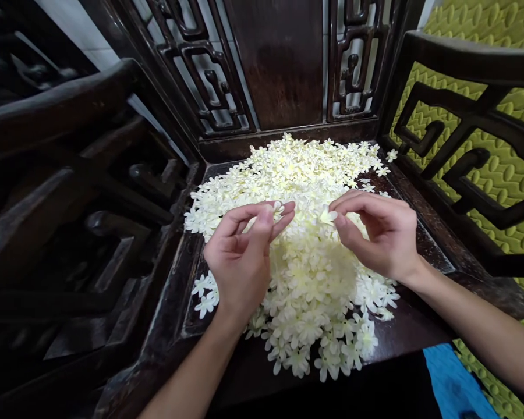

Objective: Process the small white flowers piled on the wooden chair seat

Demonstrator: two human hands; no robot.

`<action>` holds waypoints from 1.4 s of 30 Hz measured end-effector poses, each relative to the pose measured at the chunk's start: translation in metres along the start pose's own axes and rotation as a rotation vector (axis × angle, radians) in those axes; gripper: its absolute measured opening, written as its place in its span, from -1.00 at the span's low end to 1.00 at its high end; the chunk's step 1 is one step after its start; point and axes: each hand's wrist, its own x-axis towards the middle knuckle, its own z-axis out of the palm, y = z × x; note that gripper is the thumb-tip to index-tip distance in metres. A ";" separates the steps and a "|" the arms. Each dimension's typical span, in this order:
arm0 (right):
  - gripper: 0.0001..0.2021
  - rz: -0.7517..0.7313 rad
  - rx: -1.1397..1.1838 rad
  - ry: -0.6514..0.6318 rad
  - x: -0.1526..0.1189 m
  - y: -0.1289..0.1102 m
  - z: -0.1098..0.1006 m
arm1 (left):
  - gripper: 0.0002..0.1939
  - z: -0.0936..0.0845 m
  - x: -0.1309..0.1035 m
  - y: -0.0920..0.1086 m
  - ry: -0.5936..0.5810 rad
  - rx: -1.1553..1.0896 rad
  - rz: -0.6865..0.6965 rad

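A broad heap of small white and pale-yellow artificial flowers (301, 169) covers much of a dark wooden chair seat. Above its middle, my left hand (244, 250) pinches a small white flower (278, 208) between thumb and fingers; the fingers partly hide it. To the right, my right hand (379, 233) grips a single pale flower (326, 215) between thumb and forefinger, its petals pointing left. A small gap separates the two hands. Strung or bunched flowers (314, 291) hang toward the front below them, but I cannot tell how they are joined.
Carved dark armrests stand on both sides, the left one (100, 233) and the right one (471, 128). The chair's back panel (283, 64) rises behind the heap. Yellow-green textured fabric (445, 87) shows through the right armrest. A blue item (454, 378) lies at the lower right.
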 end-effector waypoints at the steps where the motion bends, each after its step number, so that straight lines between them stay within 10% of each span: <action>1: -0.90 0.026 0.005 0.010 0.000 0.000 -0.001 | -0.90 0.001 -0.001 0.000 -0.019 0.015 0.013; 14: -0.91 0.053 -0.021 -0.029 0.000 0.004 0.000 | -0.69 -0.003 -0.001 -0.003 -0.134 0.190 0.167; 21: -0.78 -0.184 -0.049 -0.148 0.003 0.003 0.003 | -0.54 -0.003 -0.006 -0.005 -0.325 0.197 0.232; 42: -0.82 -0.245 -0.108 -0.111 0.002 0.003 0.004 | -0.89 -0.002 -0.004 0.000 -0.293 0.323 0.310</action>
